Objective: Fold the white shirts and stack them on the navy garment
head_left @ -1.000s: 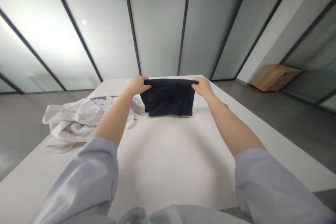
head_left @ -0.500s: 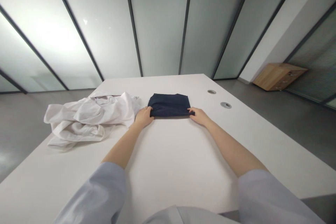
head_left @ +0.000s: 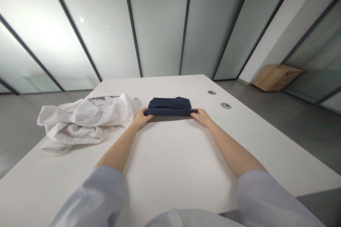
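A dark navy folded garment point(head_left: 169, 104) lies on the white table point(head_left: 181, 159), its exact kind not clear from its folds. Its near edge is raised in a thick band between my two hands. My left hand point(head_left: 141, 117) pinches the left end of that edge, fingers closed on the cloth. At the right end, my right hand point(head_left: 201, 116) grips the same edge between thumb and fingers. The far part of the garment rests flat behind the band.
Crumpled white clothing point(head_left: 87, 120) lies in a heap on the table's left side, just beyond my left hand. Two round cable grommets point(head_left: 226, 105) are set in the tabletop at right. A wooden cabinet point(head_left: 275, 77) stands on the floor near the frosted glass wall.
The garment's near edge has been lifted and now stands up as a band. My left hand has moved slightly left with its end; my right hand keeps its grip.
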The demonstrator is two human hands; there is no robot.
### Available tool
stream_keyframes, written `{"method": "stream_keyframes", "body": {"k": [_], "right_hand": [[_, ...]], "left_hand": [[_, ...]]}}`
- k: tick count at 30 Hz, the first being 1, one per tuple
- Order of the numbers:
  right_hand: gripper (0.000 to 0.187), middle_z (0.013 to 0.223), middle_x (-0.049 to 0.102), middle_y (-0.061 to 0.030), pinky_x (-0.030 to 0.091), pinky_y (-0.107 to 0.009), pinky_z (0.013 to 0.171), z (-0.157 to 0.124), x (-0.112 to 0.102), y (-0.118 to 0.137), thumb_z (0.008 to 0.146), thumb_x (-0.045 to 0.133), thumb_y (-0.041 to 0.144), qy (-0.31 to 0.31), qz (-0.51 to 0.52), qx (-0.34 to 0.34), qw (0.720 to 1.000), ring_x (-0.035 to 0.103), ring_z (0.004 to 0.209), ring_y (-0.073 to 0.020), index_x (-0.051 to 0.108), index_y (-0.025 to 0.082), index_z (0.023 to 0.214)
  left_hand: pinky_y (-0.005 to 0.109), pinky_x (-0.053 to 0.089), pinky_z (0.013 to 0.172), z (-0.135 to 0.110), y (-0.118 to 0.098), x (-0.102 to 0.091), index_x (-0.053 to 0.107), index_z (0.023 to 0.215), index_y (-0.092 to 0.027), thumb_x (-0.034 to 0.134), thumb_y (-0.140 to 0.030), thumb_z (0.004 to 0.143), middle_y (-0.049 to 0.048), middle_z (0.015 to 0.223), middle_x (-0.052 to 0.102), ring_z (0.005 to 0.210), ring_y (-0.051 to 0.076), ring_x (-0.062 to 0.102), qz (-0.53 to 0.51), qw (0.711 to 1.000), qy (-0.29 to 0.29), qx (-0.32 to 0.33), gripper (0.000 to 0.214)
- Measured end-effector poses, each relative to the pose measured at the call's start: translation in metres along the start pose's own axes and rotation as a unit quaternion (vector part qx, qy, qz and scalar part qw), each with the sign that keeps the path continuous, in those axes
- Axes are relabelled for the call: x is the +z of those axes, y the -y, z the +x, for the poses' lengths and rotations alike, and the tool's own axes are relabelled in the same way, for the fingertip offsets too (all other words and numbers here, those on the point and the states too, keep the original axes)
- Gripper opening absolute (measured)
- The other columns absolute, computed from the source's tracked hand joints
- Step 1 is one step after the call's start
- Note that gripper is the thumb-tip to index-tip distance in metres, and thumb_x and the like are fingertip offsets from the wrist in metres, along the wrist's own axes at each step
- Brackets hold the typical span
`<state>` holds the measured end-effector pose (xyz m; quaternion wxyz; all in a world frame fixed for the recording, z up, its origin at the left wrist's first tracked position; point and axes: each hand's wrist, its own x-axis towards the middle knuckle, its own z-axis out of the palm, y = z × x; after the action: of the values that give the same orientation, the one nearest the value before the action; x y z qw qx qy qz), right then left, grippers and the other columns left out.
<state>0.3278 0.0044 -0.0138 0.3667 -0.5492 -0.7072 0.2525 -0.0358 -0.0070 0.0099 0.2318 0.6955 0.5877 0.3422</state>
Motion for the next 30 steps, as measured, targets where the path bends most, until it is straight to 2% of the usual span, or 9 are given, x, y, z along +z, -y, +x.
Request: {"method": "stream_keyframes", "body": {"k": [3, 7, 9, 12, 16, 19, 23, 25, 30], "right_hand": [[0.026, 0.089, 0.074, -0.0051, 0.051, -0.035, 0.084, 0.001, -0.002, 0.000, 0.077, 0.056, 0.028, 0.026, 0.022, 0.028, 0.999, 0.067, 0.086, -0.0227, 0.074, 0.015, 0.091], [0.039, 0.117, 0.069, -0.0064, 0.043, -0.037, 0.101, -0.001, -0.001, 0.001, 0.065, 0.060, 0.010, 0.037, 0.003, -0.042, 0.998, 0.061, 0.112, -0.0229, 0.074, 0.020, 0.100], [0.041, 0.123, 0.066, -0.0067, 0.042, -0.037, 0.102, -0.002, 0.000, 0.003, 0.064, 0.059, 0.008, 0.044, -0.005, -0.048, 0.998, 0.060, 0.114, -0.0233, 0.074, 0.021, 0.100], [0.032, 0.112, 0.071, -0.0058, 0.048, -0.038, 0.095, -0.002, 0.000, 0.005, 0.073, 0.057, 0.016, 0.048, 0.013, -0.008, 0.999, 0.065, 0.101, -0.0232, 0.074, 0.020, 0.099], [0.027, 0.098, 0.074, -0.0067, 0.050, -0.040, 0.090, 0.001, -0.001, 0.004, 0.082, 0.052, 0.029, 0.002, 0.049, 0.028, 0.998, 0.066, 0.094, -0.0252, 0.074, 0.016, 0.091], [0.026, 0.104, 0.073, -0.0059, 0.049, -0.039, 0.091, 0.002, -0.001, 0.002, 0.077, 0.058, 0.025, 0.016, 0.066, 0.003, 0.998, 0.066, 0.097, -0.0244, 0.072, 0.016, 0.097], [0.028, 0.102, 0.073, -0.0049, 0.049, -0.039, 0.092, 0.000, 0.003, -0.001, 0.072, 0.063, 0.022, 0.039, 0.030, -0.013, 0.999, 0.066, 0.094, -0.0230, 0.072, 0.017, 0.098], [0.024, 0.097, 0.074, -0.0055, 0.050, -0.040, 0.090, 0.000, 0.004, -0.001, 0.076, 0.061, 0.027, 0.022, 0.021, 0.009, 0.999, 0.066, 0.091, -0.0234, 0.072, 0.016, 0.094], [0.028, 0.096, 0.074, -0.0075, 0.049, -0.039, 0.090, 0.003, 0.007, 0.001, 0.082, 0.052, 0.035, -0.027, 0.032, 0.028, 0.999, 0.066, 0.093, -0.0263, 0.072, 0.016, 0.087]], "left_hand": [[0.038, 0.051, 0.084, 0.003, 0.005, 0.000, 0.066, 0.103, -0.015, 0.063, -0.045, 0.069, 0.0063, 0.092, 0.072, 0.087, 0.025, 0.066, -0.046, 0.999, 0.014, 0.003, 0.045], [0.040, 0.048, 0.095, 0.004, 0.009, 0.004, 0.069, 0.105, -0.017, 0.063, -0.030, 0.065, 0.0069, 0.104, 0.070, 0.098, 0.025, 0.064, -0.005, 0.994, 0.074, 0.076, 0.042], [0.041, 0.046, 0.099, 0.003, 0.008, 0.005, 0.072, 0.097, -0.018, 0.062, -0.027, 0.066, 0.0085, 0.112, 0.068, 0.105, 0.026, 0.062, 0.027, 0.994, 0.064, 0.089, 0.034], [0.041, 0.043, 0.104, 0.003, 0.007, 0.006, 0.071, 0.099, -0.018, 0.061, -0.028, 0.070, 0.0102, 0.123, 0.065, 0.112, 0.026, 0.060, 0.016, 0.994, 0.025, 0.105, 0.032], [0.041, 0.047, 0.098, 0.003, 0.006, 0.007, 0.066, 0.111, -0.013, 0.059, -0.031, 0.075, 0.0105, 0.112, 0.070, 0.103, 0.026, 0.064, -0.063, 0.997, 0.016, 0.049, 0.041], [0.041, 0.048, 0.098, 0.003, 0.004, 0.008, 0.066, 0.106, -0.012, 0.056, -0.032, 0.078, 0.0086, 0.107, 0.072, 0.102, 0.026, 0.065, -0.093, 0.995, 0.025, 0.011, 0.037], [0.040, 0.045, 0.101, 0.003, -0.001, 0.007, 0.064, 0.111, -0.011, 0.054, -0.035, 0.082, 0.0093, 0.114, 0.070, 0.109, 0.026, 0.062, -0.095, 0.995, 0.007, 0.010, 0.039], [0.039, 0.045, 0.102, 0.003, -0.002, 0.007, 0.063, 0.112, -0.011, 0.053, -0.036, 0.083, 0.0092, 0.114, 0.069, 0.110, 0.026, 0.061, -0.089, 0.996, 0.001, 0.014, 0.039], [0.040, 0.047, 0.098, 0.003, -0.002, 0.005, 0.063, 0.112, -0.012, 0.053, -0.036, 0.085, 0.0097, 0.112, 0.070, 0.107, 0.027, 0.063, -0.069, 0.997, -0.020, -0.008, 0.037]]}}
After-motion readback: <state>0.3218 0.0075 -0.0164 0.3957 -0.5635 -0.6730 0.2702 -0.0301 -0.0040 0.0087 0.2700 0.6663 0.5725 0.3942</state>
